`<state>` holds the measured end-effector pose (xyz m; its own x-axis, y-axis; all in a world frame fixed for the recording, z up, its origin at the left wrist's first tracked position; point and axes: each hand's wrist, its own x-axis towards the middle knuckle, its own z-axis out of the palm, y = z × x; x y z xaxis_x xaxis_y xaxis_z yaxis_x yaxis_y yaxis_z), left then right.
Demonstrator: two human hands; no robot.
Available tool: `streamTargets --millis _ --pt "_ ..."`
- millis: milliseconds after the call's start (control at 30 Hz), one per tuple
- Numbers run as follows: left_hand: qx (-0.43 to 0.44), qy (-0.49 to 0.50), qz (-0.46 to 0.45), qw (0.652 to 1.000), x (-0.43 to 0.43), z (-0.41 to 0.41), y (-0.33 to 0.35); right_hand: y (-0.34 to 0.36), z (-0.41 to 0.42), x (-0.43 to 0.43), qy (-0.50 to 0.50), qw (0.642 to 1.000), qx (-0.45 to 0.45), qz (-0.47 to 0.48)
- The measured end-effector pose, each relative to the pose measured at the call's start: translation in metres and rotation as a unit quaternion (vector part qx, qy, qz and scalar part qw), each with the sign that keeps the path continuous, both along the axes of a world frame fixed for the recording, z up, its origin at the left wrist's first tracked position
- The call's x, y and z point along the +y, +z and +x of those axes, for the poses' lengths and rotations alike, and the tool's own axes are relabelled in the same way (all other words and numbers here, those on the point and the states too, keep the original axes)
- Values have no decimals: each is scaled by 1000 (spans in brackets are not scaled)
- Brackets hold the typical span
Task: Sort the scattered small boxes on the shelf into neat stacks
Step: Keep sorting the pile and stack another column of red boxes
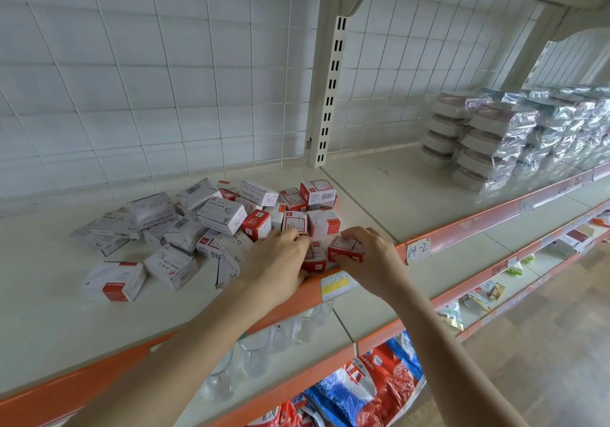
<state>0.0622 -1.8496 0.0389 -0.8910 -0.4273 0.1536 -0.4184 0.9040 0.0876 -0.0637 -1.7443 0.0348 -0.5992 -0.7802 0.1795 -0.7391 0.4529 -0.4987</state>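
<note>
Under the right hand: a small red-and-white cardboard box [346, 249] sits by the front edge. The right hand [371, 256] clamps it, fingers curled over its top.
Between the hands: a second red-and-white box [315, 258] lies just beside the first.
Left hand [277, 260]: apart from the right, spread over boxes at the near side of the heap. Whether it grips anything cannot be told.
Left of and beyond the left hand: a heap of white and red small boxes [198, 222], tilted and overlapping.
Progress: apparently barely begun. No neat stack shows, and nearly the whole heap remains to be sorted.
Support: cream metal shelf with an orange front lip [66, 327].
Far right of the right hand: stacked foil-wrapped tubs [495, 136], well apart.
</note>
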Motion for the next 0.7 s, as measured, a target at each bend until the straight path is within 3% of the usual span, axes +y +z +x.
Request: streamTargets --millis 200,367,700 --pt "-28 30 32 999 1 -6 6 2 -2 -2 -7 1000 2 25" --pt "13 29 17 999 4 0 12 5 -1 -2 -39 998 -3 -42" --pt "196 88 31 976 -10 65 26 28 48 -40 38 976 -41 -209"
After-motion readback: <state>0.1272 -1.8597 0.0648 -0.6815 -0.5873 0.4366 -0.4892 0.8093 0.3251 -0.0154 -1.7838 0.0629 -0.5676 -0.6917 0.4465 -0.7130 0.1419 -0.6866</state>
